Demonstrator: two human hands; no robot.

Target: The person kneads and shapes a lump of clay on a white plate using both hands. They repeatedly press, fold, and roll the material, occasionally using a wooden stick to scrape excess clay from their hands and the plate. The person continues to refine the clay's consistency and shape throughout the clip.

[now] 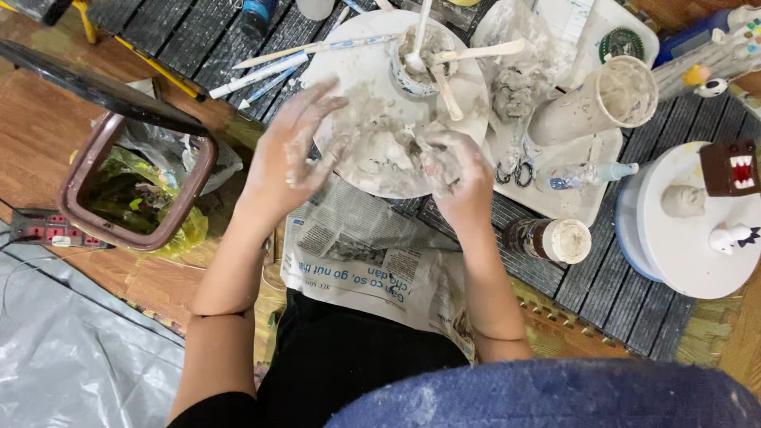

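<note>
Clay (388,150) lay in a wet lump on the round white board (476,111). My right hand (460,178) was clenched on part of it; my left hand (297,147) hovered spread, holding nothing. I judged kneading underway; next needed both palms pressing.

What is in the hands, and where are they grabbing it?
The right hand closes its fingers around a wet grey clay lump at its right end, over the round board. The left hand is spread open, holding nothing.
</note>
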